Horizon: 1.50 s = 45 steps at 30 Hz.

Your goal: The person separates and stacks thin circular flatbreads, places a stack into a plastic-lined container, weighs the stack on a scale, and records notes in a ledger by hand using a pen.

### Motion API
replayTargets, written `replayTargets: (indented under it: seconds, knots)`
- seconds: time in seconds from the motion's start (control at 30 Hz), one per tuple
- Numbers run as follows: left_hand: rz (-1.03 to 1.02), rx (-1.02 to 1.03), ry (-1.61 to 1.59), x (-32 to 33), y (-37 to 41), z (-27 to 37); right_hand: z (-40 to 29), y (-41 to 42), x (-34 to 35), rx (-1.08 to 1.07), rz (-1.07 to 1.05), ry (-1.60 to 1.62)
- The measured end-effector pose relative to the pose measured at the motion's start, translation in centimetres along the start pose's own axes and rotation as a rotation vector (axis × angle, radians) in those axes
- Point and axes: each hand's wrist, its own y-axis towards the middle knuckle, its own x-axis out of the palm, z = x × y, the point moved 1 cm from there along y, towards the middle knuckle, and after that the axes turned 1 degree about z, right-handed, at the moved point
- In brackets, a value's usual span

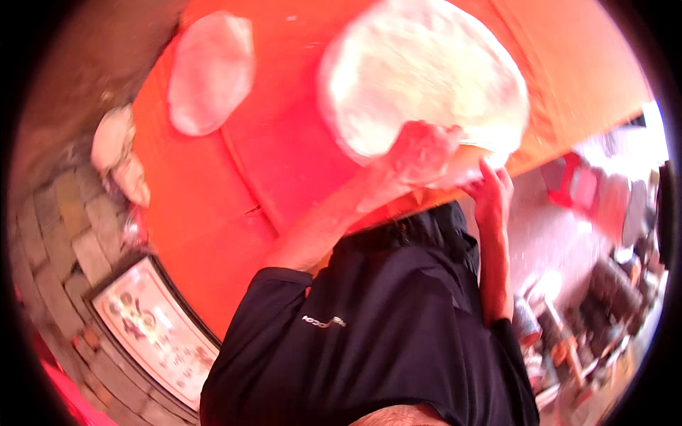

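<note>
A large, pale round sheet point(426, 69) lies on a red-orange tabletop point(298, 144), its material washed out by glare. My left hand point(423, 152) reaches across from the left, its fingers curled at the near edge of the sheet. A thin bright line point(477, 142) runs beside those fingers; blur hides what it is. Just right of it, at the table's front edge, my right hand point(491, 189) has its fingers raised close to the sheet's near rim. Whether either hand grips the sheet is not clear. A smaller pale oval piece point(213, 74) lies flat at the left.
A lumpy pale object point(117, 149) sits beyond the table's left edge. A framed picture point(154, 330) leans near a brick surface point(80, 234). A red chair-like object point(573, 183) and cluttered items point(575, 325) occupy the right side.
</note>
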Motion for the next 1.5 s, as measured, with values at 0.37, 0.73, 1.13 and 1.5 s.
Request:
replayTargets:
  seconds: [0.37,0.73,1.13,1.5]
  knots:
    - [0.974,-0.511,-0.491,-20.9,-11.1,-9.2,0.3,-0.3,0.3,-0.034,0.017,-0.124]
    - [1.383,-0.973,-0.012,-12.9,-35.4,-17.4,0.2,-0.4,0.9,-0.161,-0.026,-0.139]
    - [-0.104,-0.352,-0.593,0.3,-0.6,-0.9,-1.8,1.6,3.7,-0.096,-0.108,-0.119]
    - [-0.057,-0.285,-0.051,0.4,2.0,0.7,-1.8,0.2,1.0,0.038,-0.043,0.01]
